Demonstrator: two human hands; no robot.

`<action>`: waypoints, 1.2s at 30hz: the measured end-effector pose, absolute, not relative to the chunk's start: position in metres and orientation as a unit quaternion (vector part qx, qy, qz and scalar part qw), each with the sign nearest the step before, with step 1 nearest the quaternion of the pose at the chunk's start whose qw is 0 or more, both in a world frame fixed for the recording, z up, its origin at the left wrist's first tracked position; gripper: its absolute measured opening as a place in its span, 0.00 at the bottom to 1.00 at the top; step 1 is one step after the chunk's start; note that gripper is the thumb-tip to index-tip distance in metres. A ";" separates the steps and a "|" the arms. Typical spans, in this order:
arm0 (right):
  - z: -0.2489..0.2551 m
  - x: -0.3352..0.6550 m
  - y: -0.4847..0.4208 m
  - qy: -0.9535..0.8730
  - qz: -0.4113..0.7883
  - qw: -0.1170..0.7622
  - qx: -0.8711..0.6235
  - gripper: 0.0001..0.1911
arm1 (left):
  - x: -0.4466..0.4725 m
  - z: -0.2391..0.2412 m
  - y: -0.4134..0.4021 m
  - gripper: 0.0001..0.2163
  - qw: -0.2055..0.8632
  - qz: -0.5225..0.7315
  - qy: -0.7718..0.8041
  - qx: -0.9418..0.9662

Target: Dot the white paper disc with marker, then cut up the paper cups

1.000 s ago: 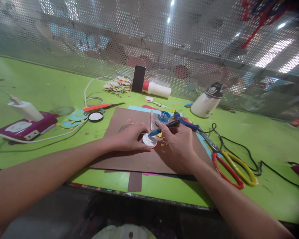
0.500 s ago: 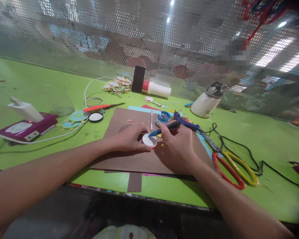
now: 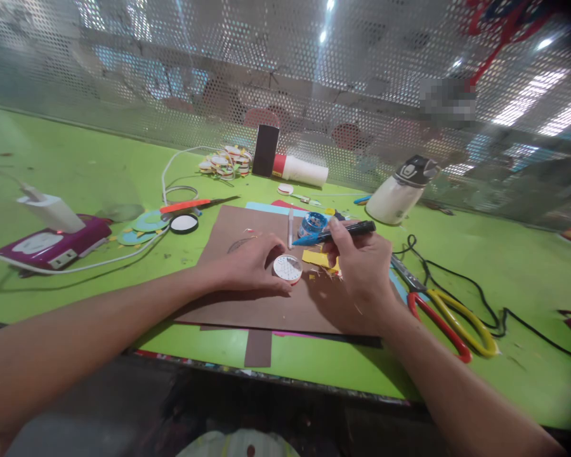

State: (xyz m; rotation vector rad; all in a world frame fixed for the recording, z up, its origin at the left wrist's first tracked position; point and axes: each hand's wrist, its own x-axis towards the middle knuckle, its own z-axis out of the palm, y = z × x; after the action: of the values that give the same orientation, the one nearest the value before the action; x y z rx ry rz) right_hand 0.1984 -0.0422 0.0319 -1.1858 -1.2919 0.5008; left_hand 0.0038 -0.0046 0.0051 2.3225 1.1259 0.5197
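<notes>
Green table [image 3: 528, 273] carries a brown board [image 3: 247, 311] along its front edge. At the board's middle, the left hand [image 3: 250, 263] curls to hold a white disc [image 3: 288, 270]; the right hand [image 3: 364, 266] grips a blue-tipped pen [image 3: 318, 238], apart from it. Toward the board's far edge sits a blue pot [image 3: 313, 223].

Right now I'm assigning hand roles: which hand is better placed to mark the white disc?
Probably the right hand: it holds the pen, blue end near the white disc, while the left hand curves around it.
</notes>
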 end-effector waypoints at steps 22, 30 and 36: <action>0.050 0.219 -0.037 -0.583 0.431 0.503 -0.471 0.09 | 0.003 -0.001 0.004 0.24 0.278 0.207 0.347 0.872; 0.035 0.203 -0.040 -0.655 0.341 0.443 -0.509 0.13 | 0.004 0.001 0.002 0.25 0.291 0.203 0.368 0.859; 0.027 0.201 -0.039 -0.659 0.324 0.454 -0.505 0.13 | 0.003 0.000 0.001 0.23 0.283 0.208 0.368 0.861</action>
State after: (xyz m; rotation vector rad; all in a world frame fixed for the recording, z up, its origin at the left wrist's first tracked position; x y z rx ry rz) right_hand 0.2011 -0.0393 0.0271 -1.2469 -1.6265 0.7997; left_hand 0.0030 0.0009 0.0005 2.3052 0.9846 0.5570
